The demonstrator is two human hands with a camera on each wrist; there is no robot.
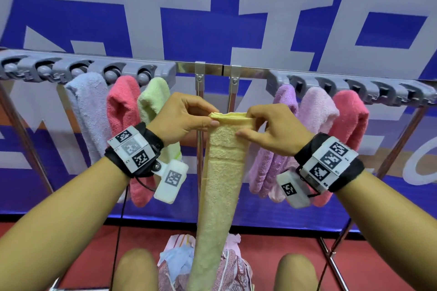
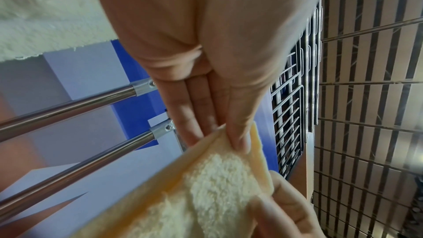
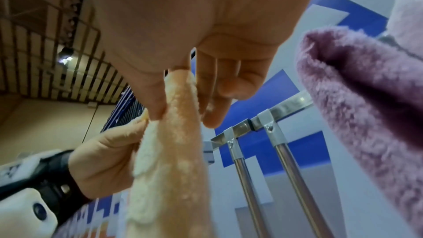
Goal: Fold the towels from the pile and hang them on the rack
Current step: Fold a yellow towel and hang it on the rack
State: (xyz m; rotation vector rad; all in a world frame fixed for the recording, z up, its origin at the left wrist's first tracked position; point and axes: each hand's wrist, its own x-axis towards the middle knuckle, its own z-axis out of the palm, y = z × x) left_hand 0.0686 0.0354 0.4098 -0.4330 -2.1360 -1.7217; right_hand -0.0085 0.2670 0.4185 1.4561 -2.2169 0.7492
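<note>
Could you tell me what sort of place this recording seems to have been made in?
Probably a staged recording area in a large hall, not a home: a printed blue-and-white banner hangs behind the towel rack, the floor is red, and the left wrist view shows a high slatted ceiling.

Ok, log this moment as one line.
step: folding | left hand: pinches yellow towel top edge | right hand: pinches same edge | rack: six towels hung

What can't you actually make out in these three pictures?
- Lower end of the long folded yellow terry towel: cut off by the head view's bottom edge.
- Pile of mixed cloths on the floor: mostly hidden behind that towel.
- Right hand: blurred, palm fills the wrist view.
- Left hand: likewise.
</note>
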